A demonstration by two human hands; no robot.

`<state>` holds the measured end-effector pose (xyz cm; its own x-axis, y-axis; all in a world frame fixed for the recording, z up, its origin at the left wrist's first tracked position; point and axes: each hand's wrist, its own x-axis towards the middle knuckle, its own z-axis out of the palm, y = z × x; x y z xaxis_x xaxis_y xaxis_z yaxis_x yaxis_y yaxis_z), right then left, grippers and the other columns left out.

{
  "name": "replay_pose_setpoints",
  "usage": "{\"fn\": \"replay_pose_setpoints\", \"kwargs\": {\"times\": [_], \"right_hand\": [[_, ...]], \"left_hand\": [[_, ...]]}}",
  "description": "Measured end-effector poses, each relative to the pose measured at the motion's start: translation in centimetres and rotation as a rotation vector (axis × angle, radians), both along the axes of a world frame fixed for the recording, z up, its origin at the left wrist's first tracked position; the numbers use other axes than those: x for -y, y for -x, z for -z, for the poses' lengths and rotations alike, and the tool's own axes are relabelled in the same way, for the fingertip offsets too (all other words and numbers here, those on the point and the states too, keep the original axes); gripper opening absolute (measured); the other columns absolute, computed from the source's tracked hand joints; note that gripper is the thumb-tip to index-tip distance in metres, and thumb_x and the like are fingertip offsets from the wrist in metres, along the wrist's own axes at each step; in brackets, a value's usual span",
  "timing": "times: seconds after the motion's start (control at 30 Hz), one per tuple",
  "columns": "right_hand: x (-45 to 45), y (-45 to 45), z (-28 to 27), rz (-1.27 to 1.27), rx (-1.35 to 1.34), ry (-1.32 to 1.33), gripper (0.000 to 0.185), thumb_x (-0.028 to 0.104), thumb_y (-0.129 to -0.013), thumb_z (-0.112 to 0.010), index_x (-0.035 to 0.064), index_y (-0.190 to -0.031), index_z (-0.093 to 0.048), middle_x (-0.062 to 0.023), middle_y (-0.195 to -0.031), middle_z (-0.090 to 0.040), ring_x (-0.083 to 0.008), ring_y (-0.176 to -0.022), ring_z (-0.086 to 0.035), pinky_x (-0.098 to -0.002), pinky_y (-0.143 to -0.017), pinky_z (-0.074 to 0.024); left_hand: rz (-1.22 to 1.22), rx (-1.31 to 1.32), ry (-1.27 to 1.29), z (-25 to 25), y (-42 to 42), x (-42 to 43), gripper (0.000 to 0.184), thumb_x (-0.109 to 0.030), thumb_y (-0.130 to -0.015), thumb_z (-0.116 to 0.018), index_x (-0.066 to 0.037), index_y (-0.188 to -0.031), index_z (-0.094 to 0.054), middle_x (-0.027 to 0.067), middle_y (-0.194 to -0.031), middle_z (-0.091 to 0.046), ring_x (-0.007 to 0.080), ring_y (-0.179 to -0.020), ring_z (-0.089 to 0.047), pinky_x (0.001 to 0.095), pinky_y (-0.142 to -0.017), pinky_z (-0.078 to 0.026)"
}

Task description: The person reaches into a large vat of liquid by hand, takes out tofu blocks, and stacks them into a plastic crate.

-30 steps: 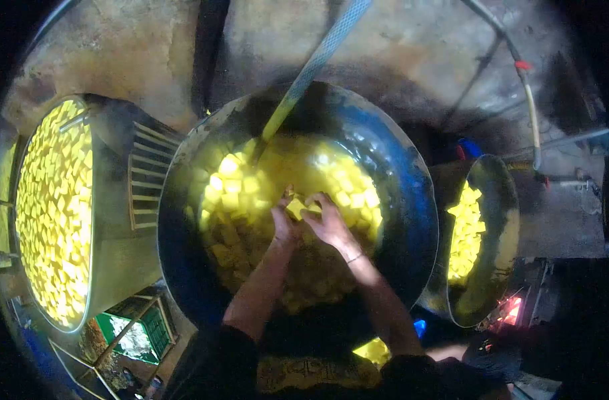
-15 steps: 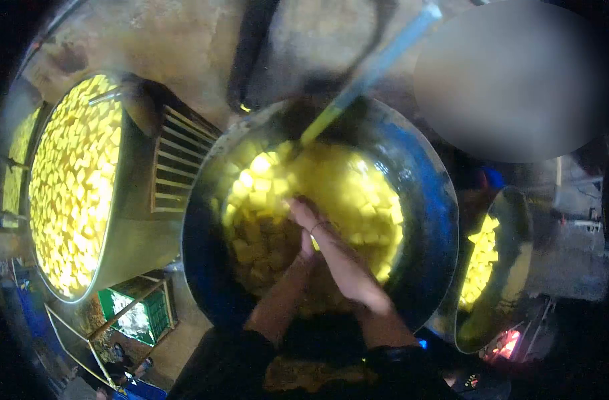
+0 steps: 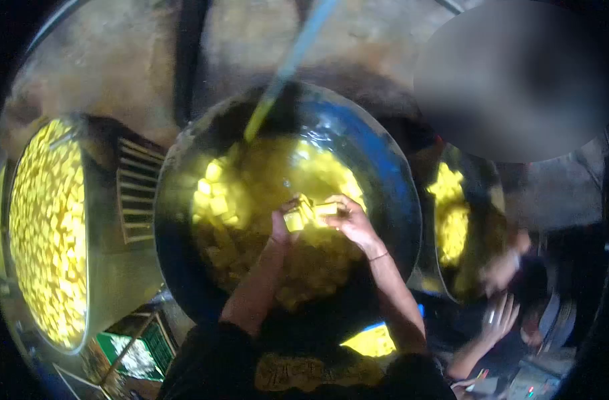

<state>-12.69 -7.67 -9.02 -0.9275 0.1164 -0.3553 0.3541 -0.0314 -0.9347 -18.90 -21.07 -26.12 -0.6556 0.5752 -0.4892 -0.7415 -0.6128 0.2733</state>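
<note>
Both hands are over a large dark round pan of murky liquid with yellow cubes in it. My left hand is closed on yellow blocks at the middle of the pan. Just to its right, my right hand grips another yellow block between thumb and fingers. The pieces in the two hands are very close together; whether they touch is unclear. A long pole slants down into the far side of the pan.
At the left stands a big vat full of yellow cubes, beside a slatted rack and a green crate. On the right, another pan holds yellow pieces, with a co-worker's hands near it. A yellow-filled container sits below.
My hands, pressed together half a second earlier, have parted and now show yellow blocks. A co-worker's hands have appeared at the lower right. The view has shifted.
</note>
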Motion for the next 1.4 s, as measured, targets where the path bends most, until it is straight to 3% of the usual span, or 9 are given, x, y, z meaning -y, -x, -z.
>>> {"fn": "replay_pose_setpoints", "kwargs": {"times": [0.23, 0.37, 0.5, 0.63, 0.9, 1.1, 1.23, 1.37, 1.4], "right_hand": [[1.6, -6.3, -3.8, -0.061, -0.248, -1.022, 0.064, 0.032, -0.060, -0.080, 0.0085, -0.113, -0.051, -0.0219, -0.112, -0.049, -0.0380, -0.110, -0.046, -0.0480, -0.092, -0.0386], [-0.3, -11.1, -6.7, 0.025, -0.285, -0.862, 0.075, 0.032, -0.061, -0.078, 0.0119, -0.125, -0.045, -0.0235, -0.132, -0.034, -0.0384, -0.128, -0.028, -0.0485, -0.103, -0.0281], [-3.1, -20.0, -11.3, 0.016, -0.406, -0.635, 0.069, 0.026, -0.058, -0.079, 0.0112, -0.120, -0.052, -0.0172, -0.134, -0.036, -0.0343, -0.127, -0.032, -0.0421, -0.106, -0.0272], [-1.3, -33.8, -15.5, 0.382, -0.238, -0.319, 0.058, 0.021, -0.057, -0.076, 0.0072, -0.111, -0.058, -0.0144, -0.134, -0.036, -0.0258, -0.122, -0.039, -0.0364, -0.099, -0.0350], [9.4, -57.7, 8.3, 1.448, 0.139, 0.572, 0.053, 0.028, -0.083, -0.062, 0.0025, -0.126, -0.046, -0.0080, -0.124, -0.049, -0.0204, -0.112, -0.049, -0.0366, -0.083, -0.0486], [12.3, -58.8, 22.2, 0.809, 1.344, -0.470, 0.086, 0.066, -0.070, -0.060, 0.0073, -0.131, -0.043, -0.0168, -0.137, -0.037, -0.0343, -0.123, -0.036, -0.0488, -0.096, -0.0365], [14.2, -56.3, 25.4, 0.882, 1.596, -0.231, 0.082, 0.073, -0.069, -0.054, 0.0300, -0.137, -0.036, -0.0176, -0.141, -0.033, -0.0362, -0.131, -0.028, -0.0484, -0.105, -0.0262], [14.4, -62.8, 29.6, 0.945, -0.133, 0.365, 0.053, 0.036, -0.088, -0.056, 0.0111, -0.133, -0.041, -0.0161, -0.125, -0.053, -0.0249, -0.097, -0.058, -0.0326, -0.091, -0.0428], [12.3, -62.8, 28.0, 0.831, 0.278, 0.062, 0.050, 0.035, -0.088, -0.057, 0.0097, -0.129, -0.044, -0.0153, -0.120, -0.055, -0.0242, -0.096, -0.058, -0.0326, -0.089, -0.0436]], "left_hand": [[0.257, -0.306, -0.573, -5.2, -4.0, -4.5, 0.025, -0.023, -0.085, -0.049, -0.004, -0.101, -0.053, 0.0075, -0.086, -0.061, 0.0203, -0.073, -0.061, 0.0315, -0.063, -0.055], [0.370, -0.270, 0.046, -18.5, -9.0, -6.0, 0.042, -0.039, -0.095, -0.038, -0.001, -0.099, -0.055, 0.0088, -0.084, -0.061, 0.0160, -0.069, -0.060, 0.0271, -0.057, -0.054], [0.445, 0.009, -0.849, -22.2, -16.3, -9.7, 0.060, -0.064, -0.089, -0.032, -0.009, -0.099, -0.054, 0.0060, -0.085, -0.061, 0.0175, -0.071, -0.062, 0.0297, -0.059, -0.053], [0.731, -0.194, 0.012, -28.7, -28.5, -9.8, 0.069, -0.063, -0.089, -0.033, -0.007, -0.128, -0.041, 0.0087, -0.113, -0.054, 0.0185, -0.100, -0.055, 0.0315, -0.082, -0.048], [1.163, -0.091, 0.341, -20.4, -37.9, -9.3, 0.078, -0.060, -0.088, -0.041, 0.001, -0.136, -0.031, 0.0169, -0.139, -0.034, 0.0263, -0.128, -0.033, 0.0400, -0.106, -0.025], [1.119, -0.541, 0.375, -15.9, -36.9, -8.8, 0.071, -0.054, -0.088, -0.047, 0.001, -0.132, -0.036, 0.0185, -0.131, -0.042, 0.0288, -0.122, -0.042, 0.0416, -0.099, -0.034], [1.069, -0.492, 0.260, -21.0, -32.4, -9.1, 0.063, -0.048, -0.090, -0.047, -0.001, -0.131, -0.039, 0.0161, -0.127, -0.047, 0.0283, -0.114, -0.050, 0.0409, -0.094, -0.040], [0.833, -0.901, 0.257, -27.4, -22.0, -7.4, 0.051, -0.037, -0.092, -0.048, -0.003, -0.129, -0.042, 0.0135, -0.121, -0.053, 0.0269, -0.104, -0.057, 0.0373, -0.088, -0.045], [0.749, -0.977, 0.292, -27.4, -18.7, -6.3, 0.046, -0.031, -0.091, -0.050, -0.002, -0.127, -0.044, 0.0132, -0.122, -0.053, 0.0251, -0.103, -0.058, 0.0352, -0.086, -0.046]]}}
